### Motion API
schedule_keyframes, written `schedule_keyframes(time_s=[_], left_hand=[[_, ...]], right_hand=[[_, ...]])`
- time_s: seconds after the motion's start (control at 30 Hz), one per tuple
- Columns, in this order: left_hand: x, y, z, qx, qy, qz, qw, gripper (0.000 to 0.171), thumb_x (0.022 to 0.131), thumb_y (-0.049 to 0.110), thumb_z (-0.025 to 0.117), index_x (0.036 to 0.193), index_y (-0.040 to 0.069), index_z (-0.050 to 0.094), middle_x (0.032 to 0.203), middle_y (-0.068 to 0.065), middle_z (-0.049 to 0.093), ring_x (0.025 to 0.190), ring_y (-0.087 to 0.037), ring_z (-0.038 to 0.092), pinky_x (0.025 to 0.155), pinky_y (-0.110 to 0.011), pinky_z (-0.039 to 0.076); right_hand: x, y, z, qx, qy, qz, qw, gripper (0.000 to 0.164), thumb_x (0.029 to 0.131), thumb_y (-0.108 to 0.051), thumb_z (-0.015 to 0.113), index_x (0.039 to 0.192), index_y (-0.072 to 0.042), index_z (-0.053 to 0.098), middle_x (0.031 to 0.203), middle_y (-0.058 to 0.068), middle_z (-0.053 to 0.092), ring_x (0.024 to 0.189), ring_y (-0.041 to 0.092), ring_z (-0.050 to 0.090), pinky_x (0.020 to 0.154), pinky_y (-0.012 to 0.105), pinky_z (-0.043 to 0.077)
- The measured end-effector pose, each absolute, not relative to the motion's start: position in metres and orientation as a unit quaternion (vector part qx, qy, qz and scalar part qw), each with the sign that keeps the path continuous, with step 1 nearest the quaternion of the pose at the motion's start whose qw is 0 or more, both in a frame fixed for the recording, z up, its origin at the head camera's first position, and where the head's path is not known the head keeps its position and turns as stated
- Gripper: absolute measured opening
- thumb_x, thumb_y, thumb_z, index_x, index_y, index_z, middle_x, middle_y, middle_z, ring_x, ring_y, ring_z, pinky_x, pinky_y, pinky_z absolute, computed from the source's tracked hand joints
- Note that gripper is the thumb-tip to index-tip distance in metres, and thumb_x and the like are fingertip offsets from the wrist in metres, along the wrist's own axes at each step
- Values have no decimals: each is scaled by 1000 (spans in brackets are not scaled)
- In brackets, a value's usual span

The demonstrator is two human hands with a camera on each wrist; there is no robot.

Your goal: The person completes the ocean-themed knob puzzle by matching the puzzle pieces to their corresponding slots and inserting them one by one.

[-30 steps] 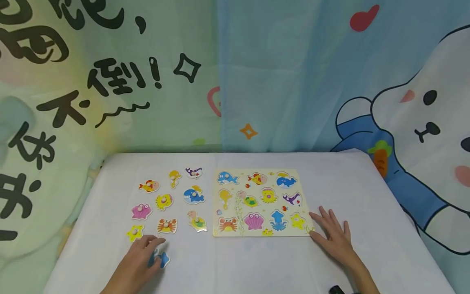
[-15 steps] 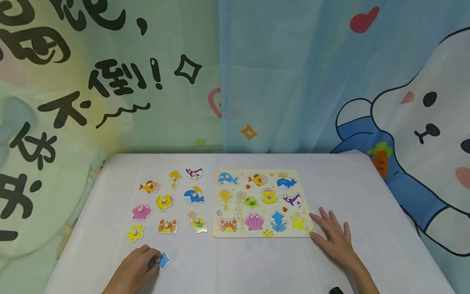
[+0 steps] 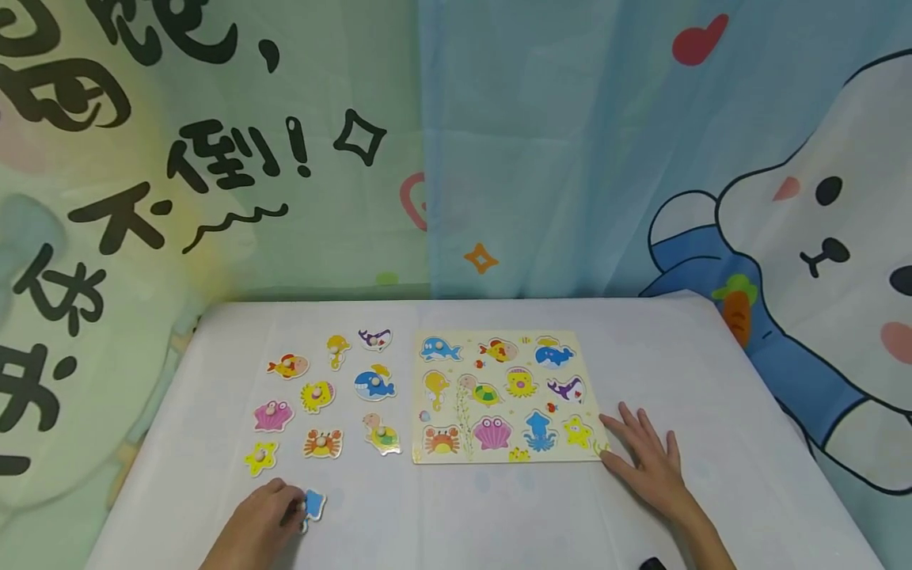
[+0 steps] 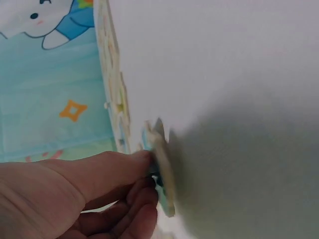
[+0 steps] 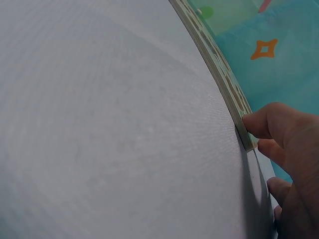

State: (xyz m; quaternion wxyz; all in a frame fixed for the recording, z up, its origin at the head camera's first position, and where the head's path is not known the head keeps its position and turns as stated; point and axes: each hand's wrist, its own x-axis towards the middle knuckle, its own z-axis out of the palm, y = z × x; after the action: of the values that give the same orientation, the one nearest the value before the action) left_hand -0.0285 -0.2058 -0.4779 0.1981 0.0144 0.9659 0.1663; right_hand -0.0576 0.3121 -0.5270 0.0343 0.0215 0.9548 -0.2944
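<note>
My left hand (image 3: 260, 518) pinches a blue puzzle piece (image 3: 313, 504) between thumb and fingers at the front left of the table. In the left wrist view the piece (image 4: 164, 169) stands tilted on edge, close over the white cloth, its far part hidden by my fingers. My right hand (image 3: 651, 463) lies spread at the right edge of the cream puzzle board (image 3: 456, 455). Its thumb (image 5: 256, 124) touches the board's near corner in the right wrist view. Sea animal pictures cover the board, among them a blue squid (image 3: 539, 431) and a blue whale (image 3: 439, 348).
Several loose knobbed pieces lie left of the board: a yellow star (image 3: 261, 457), a crab (image 3: 324, 443), a pink shell (image 3: 273, 416), a turtle (image 3: 382, 435) and a blue whale piece (image 3: 374, 385) among them. A small black object (image 3: 651, 564) shows at the front edge.
My left fingers have closed on the blue piece and tilted it up from the cloth, turning it slightly. The right hand and the board stay where they were.
</note>
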Motion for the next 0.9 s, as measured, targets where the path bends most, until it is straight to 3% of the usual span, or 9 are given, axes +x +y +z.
schedule_keyframes(time_s=[0.17,0.3,0.6,0.9], left_hand=[[-27,-205,-468,17,973,161,162,18,82,17,75,95,5,69,77,2,55,72,-12,47,70,-29,51],[-24,-197,-464,41,976,159,141,22,82,20,75,96,6,66,78,2,54,73,-10,46,71,-27,51],[-20,-156,-467,171,975,136,35,24,85,32,73,93,13,61,77,11,44,76,-3,39,67,-16,43],[-30,-121,-469,261,953,150,29,30,95,45,55,93,15,59,83,12,47,80,-2,41,69,-16,44]], right_hand=[[-58,312,-527,21,955,-295,35,58,88,-40,63,138,-14,50,157,25,23,148,46,4,109,71,-15],[-57,313,-528,19,956,-292,32,58,88,-40,63,138,-14,50,157,25,23,148,46,5,109,71,-14],[-57,314,-528,23,957,-289,30,59,88,-40,63,138,-14,50,158,25,23,148,46,4,109,71,-14],[-57,313,-529,22,957,-289,28,58,87,-40,64,138,-14,50,157,25,24,147,46,5,109,71,-13]])
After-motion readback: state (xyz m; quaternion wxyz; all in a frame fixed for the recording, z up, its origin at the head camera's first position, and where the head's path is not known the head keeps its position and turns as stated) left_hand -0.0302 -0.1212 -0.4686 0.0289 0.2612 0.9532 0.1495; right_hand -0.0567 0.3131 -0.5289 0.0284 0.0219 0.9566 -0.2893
